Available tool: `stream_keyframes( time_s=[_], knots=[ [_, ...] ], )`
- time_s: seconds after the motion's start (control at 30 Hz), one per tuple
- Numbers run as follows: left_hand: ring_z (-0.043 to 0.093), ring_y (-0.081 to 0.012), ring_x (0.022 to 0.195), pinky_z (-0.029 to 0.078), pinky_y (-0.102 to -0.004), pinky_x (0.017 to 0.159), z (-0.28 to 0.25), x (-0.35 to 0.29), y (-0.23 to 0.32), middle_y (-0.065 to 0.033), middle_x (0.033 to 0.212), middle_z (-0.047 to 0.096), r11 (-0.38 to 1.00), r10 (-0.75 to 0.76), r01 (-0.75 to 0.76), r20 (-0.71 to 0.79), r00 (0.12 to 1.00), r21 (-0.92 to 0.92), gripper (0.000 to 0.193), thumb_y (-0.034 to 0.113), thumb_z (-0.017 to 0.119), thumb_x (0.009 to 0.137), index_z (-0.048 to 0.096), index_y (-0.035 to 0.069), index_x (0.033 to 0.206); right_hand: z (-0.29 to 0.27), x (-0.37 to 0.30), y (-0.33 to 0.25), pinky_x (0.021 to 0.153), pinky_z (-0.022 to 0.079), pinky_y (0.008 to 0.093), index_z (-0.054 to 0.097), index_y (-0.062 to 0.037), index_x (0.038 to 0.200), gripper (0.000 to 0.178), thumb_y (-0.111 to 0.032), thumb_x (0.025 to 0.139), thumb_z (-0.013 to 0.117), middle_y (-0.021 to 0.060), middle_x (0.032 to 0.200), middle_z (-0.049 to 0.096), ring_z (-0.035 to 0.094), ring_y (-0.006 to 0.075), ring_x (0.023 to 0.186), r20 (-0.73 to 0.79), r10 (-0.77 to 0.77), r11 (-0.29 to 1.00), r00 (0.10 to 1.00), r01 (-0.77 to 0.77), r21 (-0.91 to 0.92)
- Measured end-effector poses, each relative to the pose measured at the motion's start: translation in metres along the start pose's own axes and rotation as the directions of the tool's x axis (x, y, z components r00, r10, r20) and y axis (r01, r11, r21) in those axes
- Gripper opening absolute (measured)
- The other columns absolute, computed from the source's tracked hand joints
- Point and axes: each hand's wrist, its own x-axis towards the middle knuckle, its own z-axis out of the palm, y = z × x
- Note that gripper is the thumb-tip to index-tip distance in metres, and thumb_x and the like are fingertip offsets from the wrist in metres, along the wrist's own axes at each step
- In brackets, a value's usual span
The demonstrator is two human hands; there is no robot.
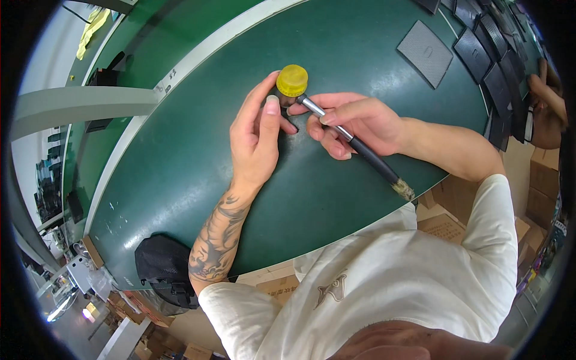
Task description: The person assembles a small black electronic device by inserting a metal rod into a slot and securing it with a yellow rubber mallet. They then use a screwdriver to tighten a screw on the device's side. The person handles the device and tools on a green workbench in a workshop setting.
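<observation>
My left hand [255,129] curls its fingers and thumb round a small jar with a yellow lid [292,80]; the jar's dark, see-through body is partly hidden by my fingers. In my right hand [363,123] is a pen-like tool [375,157] with a silver front part, a black handle and a rough, yellowish back end. It slants across, its front end at the jar's side just below the lid; whether the tip touches the jar I cannot tell. Both hands are over the green tabletop [330,210].
A grey textured flat piece [426,54] lies at the far right, beside several black flat pieces [495,66]. Another person's hand [547,96] is at the right edge. A black bag [165,267] rests by my left forearm. Cardboard boxes [444,227] stand below the table.
</observation>
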Motion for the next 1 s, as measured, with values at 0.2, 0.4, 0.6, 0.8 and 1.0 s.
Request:
stream_keyframes(
  time_s=[0.2, 0.4, 0.6, 0.8, 1.0],
  knots=[
    [0.064, -0.0100, 0.074, 0.051, -0.0241, 0.069, 0.002, 0.000, 0.001, -0.0093, 0.105, 0.071, 1.000, -0.012, 0.012, -0.015, 1.000, 0.006, 0.041, 0.015, 0.051, 0.106, 0.050, 0.002, 0.144, -0.007, 0.001, 0.001, 0.064, 0.051, 0.0314, 0.051, -0.0009, 0.140, 0.045, -0.017, 0.098, 0.054, 0.0093, 0.095, 0.064, 0.063, 0.0182, 0.071, 0.074, -0.001, 0.996, 0.997, -0.006, 0.089],
    [0.066, -0.0106, 0.074, 0.051, -0.0244, 0.072, 0.002, 0.000, -0.002, -0.0097, 0.105, 0.071, 1.000, -0.004, 0.004, -0.028, 1.000, -0.004, 0.040, 0.012, 0.053, 0.105, 0.050, 0.001, 0.143, -0.006, 0.002, 0.001, 0.065, 0.051, 0.0316, 0.052, -0.0004, 0.139, 0.045, -0.016, 0.098, 0.052, 0.0096, 0.094, 0.064, 0.064, 0.0181, 0.071, 0.079, 0.004, 0.995, 0.997, -0.012, 0.101],
    [0.064, -0.0113, 0.075, 0.051, -0.0240, 0.072, 0.002, 0.001, -0.002, -0.0126, 0.114, 0.068, 0.998, 0.043, -0.049, -0.137, 0.990, -0.040, 0.033, 0.011, 0.052, 0.104, 0.058, -0.001, 0.135, -0.006, -0.001, -0.002, 0.067, 0.053, 0.0322, 0.048, -0.0006, 0.141, 0.048, -0.018, 0.097, 0.056, 0.0106, 0.101, 0.064, 0.065, 0.0181, 0.074, 0.110, 0.033, 0.997, 0.993, -0.040, 0.061],
    [0.062, -0.0186, 0.101, 0.050, -0.0310, 0.087, -0.015, 0.005, -0.008, -0.0125, 0.120, 0.065, 0.980, 0.198, -0.194, -0.155, 0.968, 0.039, 0.029, 0.017, 0.050, 0.103, 0.066, -0.002, 0.119, 0.011, -0.005, 0.004, 0.081, 0.055, 0.0315, 0.029, -0.0008, 0.154, 0.068, -0.022, 0.097, 0.062, 0.0146, 0.117, 0.060, 0.067, 0.0187, 0.090, 0.262, 0.088, 0.942, 0.961, 0.005, -0.335],
    [0.064, -0.0150, 0.081, 0.051, -0.0304, 0.072, -0.016, -0.002, -0.007, -0.0096, 0.091, 0.073, 0.975, 0.162, -0.144, 0.096, 0.982, -0.169, 0.030, 0.020, 0.051, 0.104, 0.069, -0.001, 0.115, 0.016, -0.005, 0.001, 0.083, 0.056, 0.0331, 0.030, 0.0004, 0.155, 0.064, -0.017, 0.100, 0.058, 0.0185, 0.123, 0.062, 0.068, 0.0209, 0.096, 0.204, 0.162, 0.896, 0.965, -0.057, -0.441]
  ],
)
